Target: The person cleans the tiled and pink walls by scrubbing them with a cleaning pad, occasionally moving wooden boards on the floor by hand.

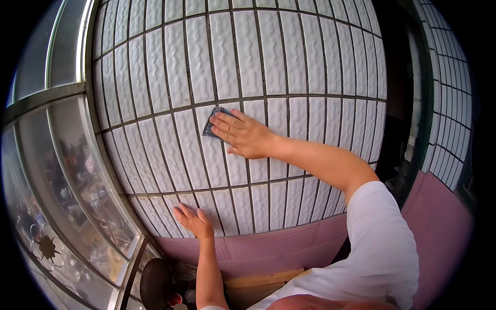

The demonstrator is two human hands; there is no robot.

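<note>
My right hand presses a dark grey scouring pad flat against the white tiled wall. The pad shows past the fingertips on their left side, and the rest lies under the fingers. Lower down and to the left, my left hand rests with fingers stretched out against the bottom row of white tiles, holding nothing. The tiles are tall and narrow, with a wavy raised surface and dark joints between them.
A metal-framed glass window runs along the left side. Pink tiles line the wall's foot. Below are a dark round object, a red item and wooden boards. A dark opening lies right of the wall.
</note>
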